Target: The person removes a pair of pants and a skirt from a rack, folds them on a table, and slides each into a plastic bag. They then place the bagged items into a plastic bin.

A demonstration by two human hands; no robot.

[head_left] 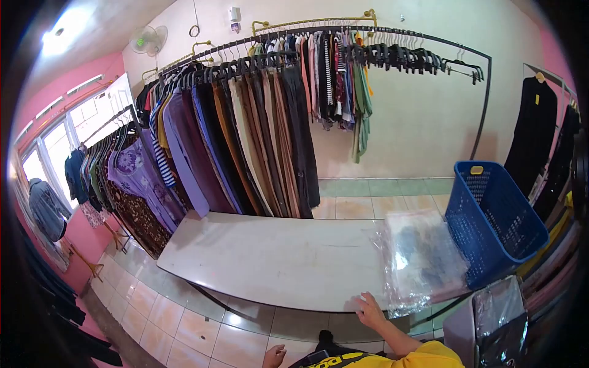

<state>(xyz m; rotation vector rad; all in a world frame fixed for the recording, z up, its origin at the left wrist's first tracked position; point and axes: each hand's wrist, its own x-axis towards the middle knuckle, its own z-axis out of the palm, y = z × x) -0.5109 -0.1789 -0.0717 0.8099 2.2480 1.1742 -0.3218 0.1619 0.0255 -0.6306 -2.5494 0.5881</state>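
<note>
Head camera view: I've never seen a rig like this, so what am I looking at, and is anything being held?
There is no robot here. A person works with two bare hands, and the one picture comes from a camera worn on their head, looking forward and down. The right hand is at the near edge of a long white table, fingers apart, with nothing visible in it. The left hand is low in the picture, fingers curled; I can't tell whether it holds anything. Clear plastic packaging lies on the table's right end, near a blue basket. Behind hang many clothes.
</note>
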